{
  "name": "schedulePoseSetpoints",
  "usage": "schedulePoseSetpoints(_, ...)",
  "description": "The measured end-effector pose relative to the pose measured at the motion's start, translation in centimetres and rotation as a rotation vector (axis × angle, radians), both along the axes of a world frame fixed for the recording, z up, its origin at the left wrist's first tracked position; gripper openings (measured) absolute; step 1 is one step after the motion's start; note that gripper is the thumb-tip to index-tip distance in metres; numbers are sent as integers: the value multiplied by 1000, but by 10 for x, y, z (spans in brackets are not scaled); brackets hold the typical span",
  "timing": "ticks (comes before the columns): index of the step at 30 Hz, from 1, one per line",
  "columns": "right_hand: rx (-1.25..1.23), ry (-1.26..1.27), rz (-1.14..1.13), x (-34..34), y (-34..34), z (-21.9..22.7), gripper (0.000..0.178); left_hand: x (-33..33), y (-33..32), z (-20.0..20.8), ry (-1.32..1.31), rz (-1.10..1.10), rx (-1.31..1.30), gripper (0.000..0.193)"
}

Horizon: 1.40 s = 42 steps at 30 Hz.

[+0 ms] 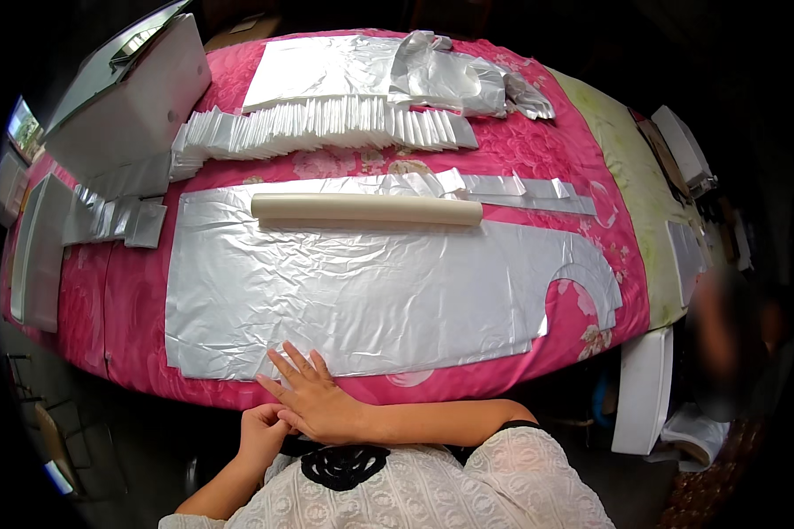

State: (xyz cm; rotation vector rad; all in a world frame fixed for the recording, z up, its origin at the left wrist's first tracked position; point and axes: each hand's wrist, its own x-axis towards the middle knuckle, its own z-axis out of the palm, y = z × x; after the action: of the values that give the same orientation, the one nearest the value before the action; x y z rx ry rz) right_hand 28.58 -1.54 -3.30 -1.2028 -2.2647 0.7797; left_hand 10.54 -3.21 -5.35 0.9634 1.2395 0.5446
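A stack of silver plastic bags with a rounded cutout at its right end lies flat in front of me. My right hand reaches across to the stack's near edge. Its fingers are spread, and the fingertips rest on the creased silver plastic. Just left of the right wrist, my left hand is closed with its fingertips pinched together beside the right hand. Whatever it may hold is hidden. Across the far part of the stack lies a cream-coloured tube.
A pink flowered cloth covers the table. Behind the tube stands a long row of folded silver packets, with more silver bags beyond. White boxes stand at left. A blurred person is at right, near a white panel.
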Motion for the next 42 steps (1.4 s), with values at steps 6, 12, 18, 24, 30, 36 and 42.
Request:
schedulePoseSetpoints(6, 172, 134, 88, 93, 46, 20, 7, 23, 36, 37, 228, -187, 642, 26)
schedulePoseSetpoints(12, -57, 707, -712, 267, 172, 17, 18, 25, 52, 26, 541, -350, 1171, 45)
schedulePoseSetpoints(18, 30, 651, -1157, 404, 273, -36, 25, 23, 48, -1, 630, -439, 1298, 47)
schedulePoseSetpoints(24, -14, -48, -1339, 418, 296, -51, 32, 23, 47, 0, 697, -456, 1264, 46)
schedulePoseSetpoints(30, 272, -295, -1186, 373, 265, -10, 36, 25, 47, 4, 707, -453, 1279, 46)
schedulePoseSetpoints(36, 121, -50, -458, 276, 151, 19, 42, 26, 47, 3, 690, -436, 1293, 44)
schedulePoseSetpoints(42, -20, -352, -507, 228, 54, 35, 54, 33, 49, 11, 622, -404, 1291, 45)
